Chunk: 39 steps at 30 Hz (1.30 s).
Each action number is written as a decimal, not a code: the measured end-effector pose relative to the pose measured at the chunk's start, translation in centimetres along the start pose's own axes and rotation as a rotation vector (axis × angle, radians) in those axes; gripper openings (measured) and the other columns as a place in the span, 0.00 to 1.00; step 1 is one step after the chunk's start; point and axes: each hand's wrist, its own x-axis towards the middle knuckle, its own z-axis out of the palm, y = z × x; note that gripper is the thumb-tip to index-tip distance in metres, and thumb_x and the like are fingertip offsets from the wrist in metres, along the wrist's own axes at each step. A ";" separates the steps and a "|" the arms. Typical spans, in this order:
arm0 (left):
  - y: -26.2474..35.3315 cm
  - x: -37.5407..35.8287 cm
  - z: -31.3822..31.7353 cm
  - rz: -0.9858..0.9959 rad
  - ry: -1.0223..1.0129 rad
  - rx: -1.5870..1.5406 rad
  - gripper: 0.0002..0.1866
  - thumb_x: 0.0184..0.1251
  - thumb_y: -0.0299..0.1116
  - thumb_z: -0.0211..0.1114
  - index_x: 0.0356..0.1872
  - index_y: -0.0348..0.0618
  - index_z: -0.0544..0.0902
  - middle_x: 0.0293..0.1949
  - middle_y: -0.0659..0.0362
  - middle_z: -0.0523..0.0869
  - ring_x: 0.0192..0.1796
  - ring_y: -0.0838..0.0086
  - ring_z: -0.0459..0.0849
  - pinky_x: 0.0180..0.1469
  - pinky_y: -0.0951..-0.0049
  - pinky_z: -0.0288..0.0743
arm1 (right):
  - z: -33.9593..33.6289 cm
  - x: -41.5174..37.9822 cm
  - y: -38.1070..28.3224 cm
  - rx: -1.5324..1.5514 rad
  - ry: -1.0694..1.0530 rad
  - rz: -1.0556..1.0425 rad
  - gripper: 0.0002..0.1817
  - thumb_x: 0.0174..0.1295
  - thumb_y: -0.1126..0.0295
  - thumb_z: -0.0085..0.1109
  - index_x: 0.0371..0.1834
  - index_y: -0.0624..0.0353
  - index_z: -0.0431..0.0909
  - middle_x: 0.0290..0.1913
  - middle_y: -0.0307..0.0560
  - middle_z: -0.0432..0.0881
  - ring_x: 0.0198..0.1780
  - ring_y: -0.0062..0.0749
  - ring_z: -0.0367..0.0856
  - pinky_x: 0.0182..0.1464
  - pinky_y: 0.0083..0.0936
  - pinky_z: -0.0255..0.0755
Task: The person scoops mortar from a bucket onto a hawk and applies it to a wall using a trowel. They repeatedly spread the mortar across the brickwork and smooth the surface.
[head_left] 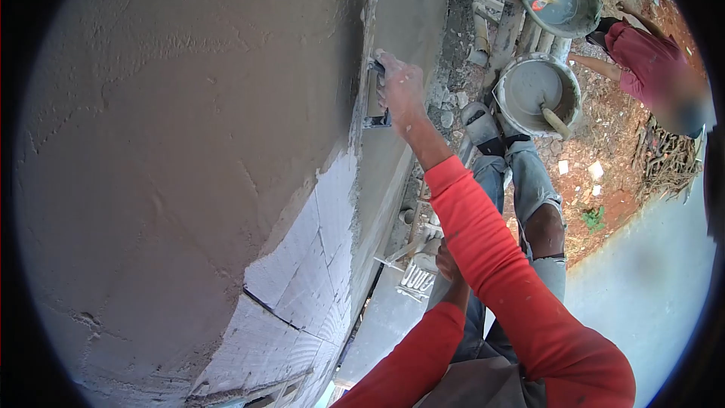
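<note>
Grasping a trowel [377,122] in the tightly curled right hand [402,92], at the edge of the plastered wall [189,121] beside that grip. Below it, showing the left hand [447,261] partly behind a red sleeve [483,234]; cannot tell its hold.

Single head-worn view, looking forward and down, wall [151,143] close, ground [623,189] farther below
</note>
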 end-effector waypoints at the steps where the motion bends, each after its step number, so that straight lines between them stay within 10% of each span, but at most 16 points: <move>1: 0.2 -0.2 0.2 -0.016 0.016 -0.004 0.36 0.69 0.58 0.65 0.69 0.41 0.83 0.63 0.43 0.89 0.63 0.45 0.89 0.66 0.46 0.82 | 0.5 0.8 -0.7 -0.011 0.003 -0.009 0.18 0.77 0.57 0.63 0.29 0.53 0.78 0.19 0.25 0.61 0.16 0.17 0.57 0.21 0.24 0.54; 11: 3.0 -0.2 -2.1 -0.061 0.096 -0.037 0.37 0.69 0.59 0.64 0.70 0.41 0.83 0.64 0.43 0.89 0.64 0.44 0.88 0.67 0.46 0.82 | 5.0 -16.2 -3.1 -0.236 -0.532 -0.499 0.19 0.77 0.72 0.57 0.24 0.65 0.69 0.19 0.33 0.58 0.26 0.15 0.54 0.26 0.27 0.53; 16: 0.5 0.0 -3.0 0.060 -0.038 -0.113 0.31 0.72 0.56 0.65 0.65 0.43 0.85 0.63 0.43 0.89 0.60 0.47 0.90 0.66 0.48 0.82 | -3.9 -17.9 -3.9 -0.109 -0.327 0.268 0.24 0.79 0.65 0.59 0.19 0.57 0.77 0.17 0.36 0.70 0.17 0.22 0.61 0.23 0.28 0.54; 18: -2.6 2.4 1.0 0.301 0.130 -0.364 0.25 0.71 0.51 0.72 0.56 0.41 0.89 0.57 0.43 0.92 0.52 0.49 0.92 0.59 0.49 0.84 | -9.7 -16.8 -3.9 0.408 -0.232 0.368 0.12 0.82 0.64 0.57 0.45 0.60 0.85 0.36 0.43 0.88 0.32 0.30 0.88 0.36 0.28 0.84; 19: -2.3 4.5 1.8 0.371 0.005 -0.716 0.25 0.72 0.50 0.72 0.60 0.41 0.86 0.59 0.45 0.90 0.54 0.51 0.92 0.59 0.51 0.85 | -10.9 -17.1 -5.6 0.536 -0.017 0.420 0.15 0.83 0.62 0.56 0.55 0.63 0.85 0.45 0.49 0.92 0.40 0.34 0.93 0.42 0.31 0.90; 23: -5.1 2.4 4.0 0.293 -0.725 -1.749 0.32 0.75 0.51 0.71 0.72 0.40 0.78 0.63 0.49 0.87 0.60 0.57 0.90 0.58 0.59 0.87 | -22.2 -16.9 -7.0 0.672 -0.247 0.475 0.19 0.83 0.62 0.53 0.62 0.68 0.81 0.54 0.56 0.89 0.47 0.40 0.93 0.49 0.37 0.92; 29: 0.1 -7.8 -11.3 0.371 -1.661 -1.974 0.34 0.77 0.54 0.69 0.72 0.39 0.79 0.63 0.51 0.87 0.62 0.56 0.88 0.60 0.61 0.85 | -25.8 -18.1 -6.0 0.590 -0.396 0.556 0.20 0.83 0.61 0.54 0.65 0.68 0.80 0.55 0.56 0.89 0.48 0.38 0.93 0.47 0.34 0.91; 31: -0.7 -8.7 -10.1 0.178 -1.546 -2.157 0.31 0.79 0.50 0.68 0.73 0.41 0.78 0.66 0.51 0.86 0.65 0.57 0.86 0.64 0.58 0.84 | -25.1 -19.2 -5.4 0.504 -0.376 0.581 0.23 0.82 0.59 0.56 0.66 0.68 0.79 0.57 0.55 0.89 0.49 0.39 0.93 0.47 0.36 0.91; 32: -1.1 -9.1 -9.6 0.084 -1.476 -2.248 0.29 0.81 0.48 0.67 0.74 0.41 0.77 0.67 0.51 0.85 0.67 0.57 0.86 0.66 0.56 0.84 | -25.1 -19.2 -5.2 0.457 -0.373 0.597 0.24 0.81 0.59 0.56 0.67 0.68 0.78 0.58 0.55 0.89 0.49 0.40 0.93 0.47 0.37 0.90; 34: -1.0 -9.5 -9.5 0.114 -1.292 -2.297 0.26 0.83 0.43 0.64 0.75 0.44 0.76 0.71 0.54 0.84 0.71 0.61 0.84 0.74 0.53 0.80 | -26.5 -17.3 -4.2 -0.553 -0.490 -0.277 0.25 0.77 0.58 0.60 0.66 0.68 0.80 0.57 0.56 0.90 0.49 0.42 0.93 0.50 0.42 0.89; 38: -2.5 -8.0 -6.6 0.129 -0.866 -2.149 0.27 0.84 0.44 0.64 0.77 0.48 0.74 0.75 0.57 0.80 0.73 0.61 0.82 0.76 0.52 0.77 | -30.3 -10.4 -4.8 -1.461 -0.132 0.192 0.19 0.69 0.59 0.63 0.51 0.64 0.87 0.52 0.61 0.91 0.50 0.54 0.91 0.57 0.52 0.83; 39: -3.1 -6.8 -5.6 0.122 -0.864 -2.140 0.28 0.85 0.44 0.63 0.79 0.48 0.73 0.76 0.57 0.79 0.75 0.62 0.80 0.77 0.51 0.76 | -30.9 -9.6 -6.5 -1.692 0.098 0.045 0.17 0.69 0.58 0.63 0.44 0.62 0.88 0.49 0.60 0.91 0.48 0.56 0.91 0.55 0.52 0.83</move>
